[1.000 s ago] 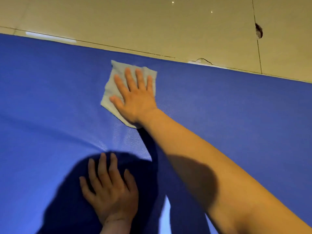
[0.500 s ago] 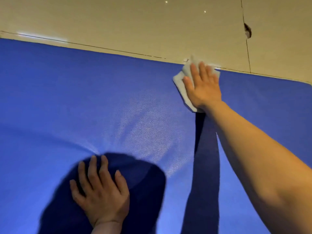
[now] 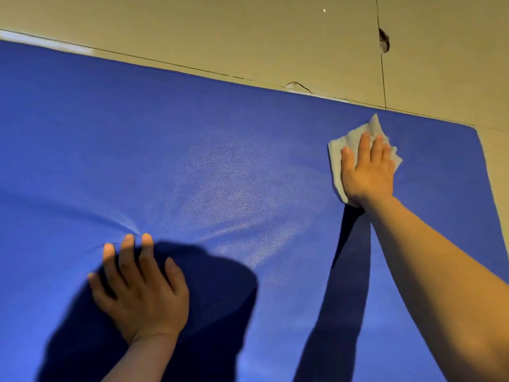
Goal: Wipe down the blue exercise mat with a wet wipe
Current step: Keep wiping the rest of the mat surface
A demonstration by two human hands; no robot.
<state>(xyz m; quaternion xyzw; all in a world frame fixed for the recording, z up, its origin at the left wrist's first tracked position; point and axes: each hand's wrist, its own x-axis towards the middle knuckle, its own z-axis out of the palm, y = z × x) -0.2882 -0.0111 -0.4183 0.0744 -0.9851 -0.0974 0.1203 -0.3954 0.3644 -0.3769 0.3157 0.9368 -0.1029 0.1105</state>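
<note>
Right hand presses wipe; left hand flat on mat

The mat is a strong royal blue with a fine pebbly grain, and there's a paler shiny patch in the middle. The wipe is a pale greyish white, sort of quilted looking. The floor is beige tile with thin dark grout lines and one dark chipped spot.

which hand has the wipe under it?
The right hand, flat on the pale crumpled wet wipe near the far right corner of the blue exercise mat. The left hand presses bare mat, no wipe.
</note>
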